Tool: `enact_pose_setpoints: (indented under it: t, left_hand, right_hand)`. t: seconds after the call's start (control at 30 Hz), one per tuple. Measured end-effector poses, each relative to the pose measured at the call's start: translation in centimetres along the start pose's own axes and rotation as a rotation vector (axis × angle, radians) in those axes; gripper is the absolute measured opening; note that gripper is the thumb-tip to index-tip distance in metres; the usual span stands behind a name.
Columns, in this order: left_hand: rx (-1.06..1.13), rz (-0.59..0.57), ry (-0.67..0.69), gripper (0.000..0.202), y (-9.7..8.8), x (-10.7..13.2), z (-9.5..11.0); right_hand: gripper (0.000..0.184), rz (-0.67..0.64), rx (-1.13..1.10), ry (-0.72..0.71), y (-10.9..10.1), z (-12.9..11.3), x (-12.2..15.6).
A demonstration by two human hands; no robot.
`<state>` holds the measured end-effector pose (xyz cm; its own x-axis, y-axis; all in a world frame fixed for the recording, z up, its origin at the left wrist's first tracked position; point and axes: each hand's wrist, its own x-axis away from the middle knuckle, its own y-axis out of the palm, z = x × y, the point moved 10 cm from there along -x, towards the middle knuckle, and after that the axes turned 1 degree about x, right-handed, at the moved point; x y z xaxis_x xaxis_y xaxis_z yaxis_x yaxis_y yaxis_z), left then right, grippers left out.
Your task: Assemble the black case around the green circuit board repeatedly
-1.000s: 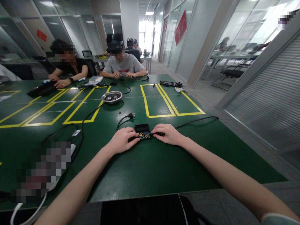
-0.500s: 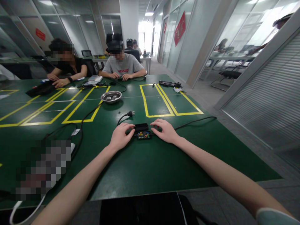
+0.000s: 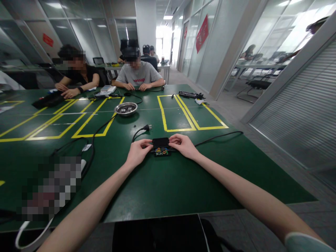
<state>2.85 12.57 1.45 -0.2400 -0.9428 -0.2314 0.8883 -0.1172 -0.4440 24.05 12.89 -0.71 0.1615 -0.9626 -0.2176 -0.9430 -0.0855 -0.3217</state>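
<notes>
A black plastic cover (image 3: 160,142) is pinched at its two ends between my hands, tilted up just behind an opened power adapter. My left hand (image 3: 139,150) closes thumb and fingers on its left end. My right hand (image 3: 182,144) grips the right end the same way. Below the cover, the circuit board (image 3: 162,152) with ring-shaped coils and small coloured parts lies exposed in the adapter's lower half on the table. A black cord with a plug (image 3: 147,128) comes out behind my left hand, and another black cable (image 3: 219,137) runs off to the right.
On the green table (image 3: 199,189) are yellow tape outlines, a metal bowl (image 3: 126,109) with small metal parts, and a folded black tripod-like item (image 3: 191,95). A pixelated object with a white cable lies at left. Two people (image 3: 139,73) work across the table.
My fingers have closed on both ends of the black cover. It has tilted up, so its face now shows differently. The view has shifted slightly.
</notes>
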Motion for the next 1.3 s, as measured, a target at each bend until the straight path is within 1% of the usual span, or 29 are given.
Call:
enact_pose_setpoints:
  t: [0.13,0.27,0.4,0.67,0.77,0.9,1.07,1.2,1.3]
  left_hand:
    - [0.001,0.008,0.007,0.028,0.0,0.1,0.4]
    - [0.001,0.000,-0.007,0.025,0.1,0.2,0.6]
    - [0.001,0.004,-0.018,0.020,0.1,0.2,0.6]
    - [-0.039,0.007,0.045,0.016,-0.1,0.6,1.4]
    - [-0.029,0.003,0.043,0.018,-0.1,0.7,1.6]
    - [0.019,-0.009,0.021,0.020,0.0,0.8,1.8]
    - [-0.007,-0.001,0.029,0.021,-0.2,0.9,2.0]
    - [-0.049,-0.002,0.064,0.022,-0.1,0.9,1.9]
    - [-0.091,-0.025,0.085,0.021,0.3,0.9,1.9]
  right_hand:
    - [0.032,-0.008,-0.029,0.016,-0.1,0.3,-0.1]
    - [0.033,0.001,0.008,0.006,-0.2,0.2,-0.1]
    - [0.038,-0.010,0.057,-0.035,0.0,-0.1,0.0]
    - [0.032,-0.046,0.135,-0.083,0.0,-1.5,0.7]
    - [0.029,-0.056,0.157,-0.104,-0.1,-2.4,1.1]
    - [0.026,-0.081,0.165,-0.176,0.1,-3.7,1.4]
    - [0.021,-0.158,0.131,-0.254,0.7,-5.0,2.0]
    - [0.022,-0.187,0.143,-0.287,0.9,-5.3,2.3]
    - [0.028,-0.206,0.236,-0.296,1.2,-4.9,2.3]
